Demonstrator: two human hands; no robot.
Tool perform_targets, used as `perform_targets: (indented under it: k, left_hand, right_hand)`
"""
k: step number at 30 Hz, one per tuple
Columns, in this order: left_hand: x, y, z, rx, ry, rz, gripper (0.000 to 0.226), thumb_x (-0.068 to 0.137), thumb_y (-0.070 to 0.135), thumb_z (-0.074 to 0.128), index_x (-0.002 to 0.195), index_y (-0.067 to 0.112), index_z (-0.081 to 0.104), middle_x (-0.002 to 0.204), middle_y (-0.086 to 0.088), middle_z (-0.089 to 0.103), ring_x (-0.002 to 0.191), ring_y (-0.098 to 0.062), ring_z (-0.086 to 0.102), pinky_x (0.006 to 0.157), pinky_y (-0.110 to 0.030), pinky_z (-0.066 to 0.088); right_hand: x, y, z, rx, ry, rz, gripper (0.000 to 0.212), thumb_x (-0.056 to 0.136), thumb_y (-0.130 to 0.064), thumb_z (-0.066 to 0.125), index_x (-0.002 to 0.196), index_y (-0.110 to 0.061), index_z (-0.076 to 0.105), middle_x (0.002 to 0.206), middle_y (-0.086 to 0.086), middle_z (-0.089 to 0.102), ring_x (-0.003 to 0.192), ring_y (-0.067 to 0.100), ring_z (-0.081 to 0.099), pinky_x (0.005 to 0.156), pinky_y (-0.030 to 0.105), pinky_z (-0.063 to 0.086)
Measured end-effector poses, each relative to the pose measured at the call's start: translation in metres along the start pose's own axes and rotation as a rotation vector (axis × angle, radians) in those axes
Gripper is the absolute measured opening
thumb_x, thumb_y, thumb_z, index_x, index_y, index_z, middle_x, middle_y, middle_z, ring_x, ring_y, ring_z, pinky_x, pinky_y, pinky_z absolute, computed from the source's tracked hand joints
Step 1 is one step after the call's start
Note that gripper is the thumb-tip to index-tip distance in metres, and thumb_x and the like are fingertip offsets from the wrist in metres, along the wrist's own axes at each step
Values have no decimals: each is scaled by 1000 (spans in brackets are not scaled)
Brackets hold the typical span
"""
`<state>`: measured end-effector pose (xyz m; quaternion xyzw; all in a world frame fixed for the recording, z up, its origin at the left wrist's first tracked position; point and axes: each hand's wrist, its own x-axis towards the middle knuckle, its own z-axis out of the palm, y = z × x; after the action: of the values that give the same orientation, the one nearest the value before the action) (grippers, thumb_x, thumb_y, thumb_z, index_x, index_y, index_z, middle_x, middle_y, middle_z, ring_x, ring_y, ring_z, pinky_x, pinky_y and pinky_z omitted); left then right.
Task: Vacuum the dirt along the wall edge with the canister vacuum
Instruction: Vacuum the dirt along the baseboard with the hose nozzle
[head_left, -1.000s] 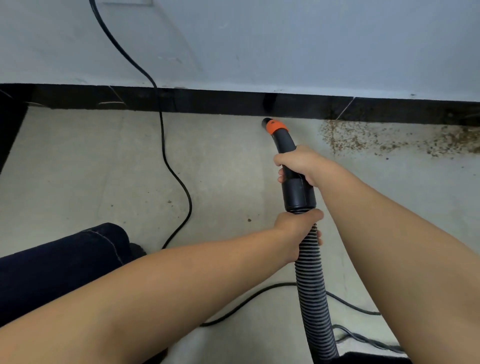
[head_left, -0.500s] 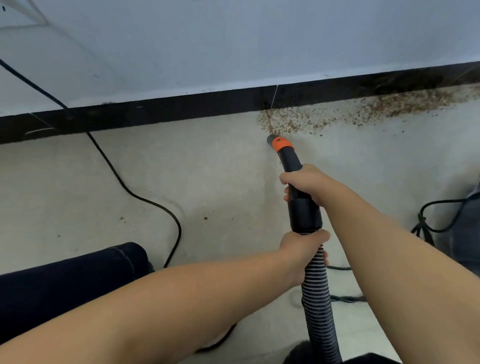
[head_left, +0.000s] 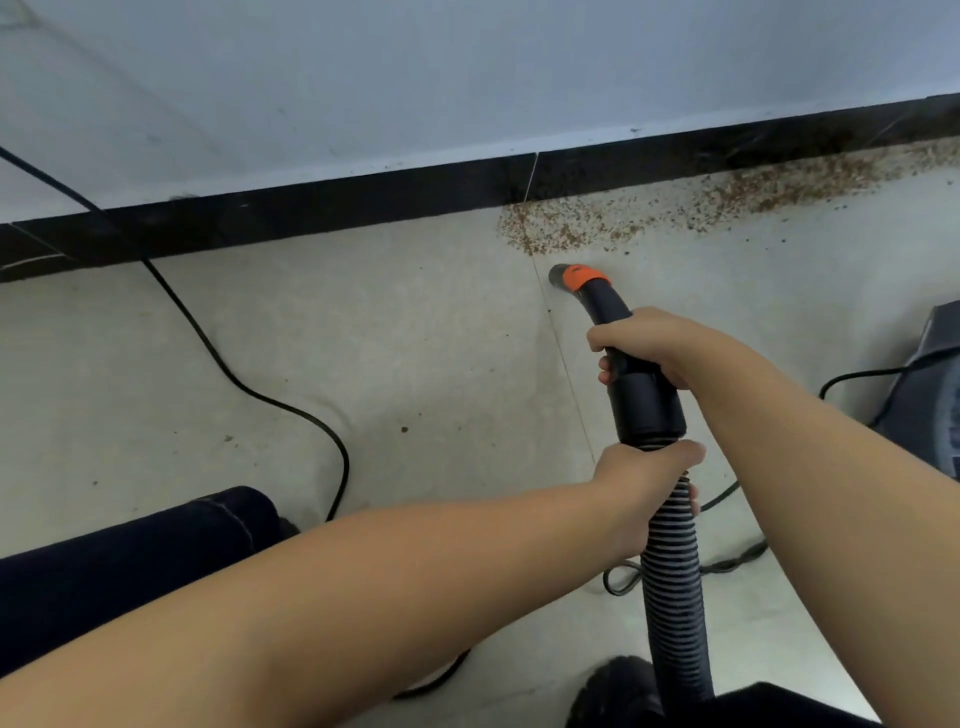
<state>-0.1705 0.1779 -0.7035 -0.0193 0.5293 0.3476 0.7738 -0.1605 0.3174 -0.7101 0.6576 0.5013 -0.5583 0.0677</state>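
A black vacuum handle with an orange ring ends in an open nozzle just above the floor, a short way in front of the brown dirt strewn along the black baseboard. My right hand grips the curved handle from above. My left hand grips the ribbed grey hose just below the black cuff. The dirt band runs on to the right along the wall edge.
A black power cord snakes from the wall across the pale floor at the left. My knee in dark jeans is at lower left. A dark grey object and more cord lie at the right edge. A few crumbs dot the floor.
The view has swung right along the wall and the dirt patch now lies straight ahead. The nozzle has come close to the near left end of the dirt. Both hands keep their grips.
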Motion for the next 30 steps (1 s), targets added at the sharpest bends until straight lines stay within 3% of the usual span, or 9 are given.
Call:
perform_targets:
  k: [7, 11, 16, 22, 26, 30]
  left_hand:
    - [-19, -22, 21, -14, -38, -43, 17, 85, 16, 66, 94, 8, 54, 69, -6, 57, 55, -17, 55, 60, -28, 51]
    - [-25, -27, 18, -54, 3, -67, 22, 84, 20, 68, 99, 7, 57, 65, -4, 57, 50, -15, 54, 52, -23, 50]
    - [-13, -13, -2, -8, 37, -48, 20, 84, 19, 68, 97, 8, 57, 65, -5, 58, 54, -18, 56, 60, -27, 52]
    - [9, 13, -7, 107, 3, -17, 13, 87, 15, 64, 90, 9, 53, 65, -6, 57, 52, -17, 54, 50, -22, 48]
    - [24, 30, 5, 127, -7, -13, 16, 87, 17, 66, 87, 10, 52, 68, -6, 56, 55, -18, 53, 54, -25, 47]
    - [34, 44, 14, 92, 21, -9, 17, 87, 18, 67, 84, 10, 53, 68, -6, 55, 55, -18, 52, 56, -26, 47]
  right_hand:
    - [-20, 22, -12, -59, -38, 59, 24, 81, -11, 62, 102, -7, 52, 55, 6, 65, 53, 19, 66, 62, 34, 58]
    - [-24, 22, -2, -59, -61, 62, 25, 80, -12, 62, 103, -8, 51, 56, 5, 67, 53, 20, 67, 57, 31, 57]
    - [-11, 12, 10, 53, -3, 25, 18, 82, -9, 60, 97, -9, 50, 52, 5, 63, 49, 18, 65, 59, 31, 56]
    - [11, 8, -11, 221, 147, 58, 15, 85, -4, 56, 97, -5, 47, 66, 12, 59, 36, 16, 60, 39, 22, 49]
    - [29, 4, -34, 264, 207, 66, 24, 86, -3, 56, 107, -2, 46, 66, 11, 58, 35, 16, 59, 43, 24, 52]
    - [42, -8, -45, 251, 181, 57, 19, 84, -5, 58, 100, -4, 48, 64, 9, 59, 39, 16, 61, 51, 27, 55]
